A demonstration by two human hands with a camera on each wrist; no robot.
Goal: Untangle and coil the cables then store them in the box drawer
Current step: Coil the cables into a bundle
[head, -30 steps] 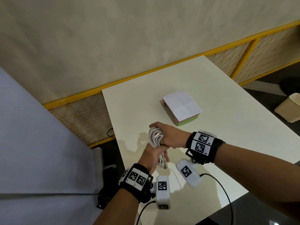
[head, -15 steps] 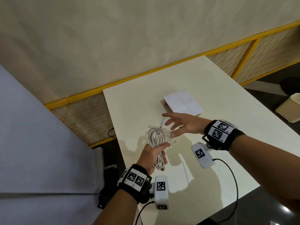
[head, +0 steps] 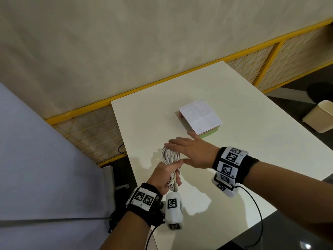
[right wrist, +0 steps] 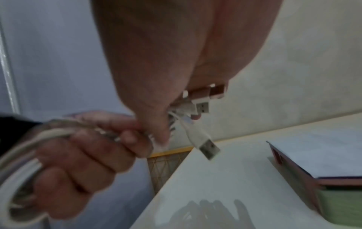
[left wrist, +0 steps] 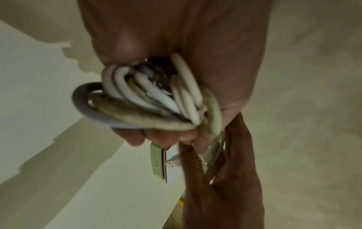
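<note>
A bundle of white cables (head: 170,155) is wound into a coil, and my left hand (head: 171,173) grips its lower part in a fist above the white table (head: 252,141). My right hand (head: 180,150) lies over the coil's top with straight fingers, its thumb next to my left thumb. In the right wrist view, several USB plugs (right wrist: 208,147) stick out by my right thumb, and the coil (right wrist: 23,155) runs through my left fist. The box (head: 200,118), white on top with a green drawer front (head: 210,133), sits shut just beyond my hands.
The table's left edge (head: 122,138) is close to my left hand, with a yellow mesh railing (head: 86,127) behind it. A cream bin (head: 320,116) stands on the floor to the right. A pale grey panel (head: 45,159) fills the left side.
My right hand let go of the coil, swung out open to the right, and has come back onto the coil's top. My left hand kept its grip on the coil.
</note>
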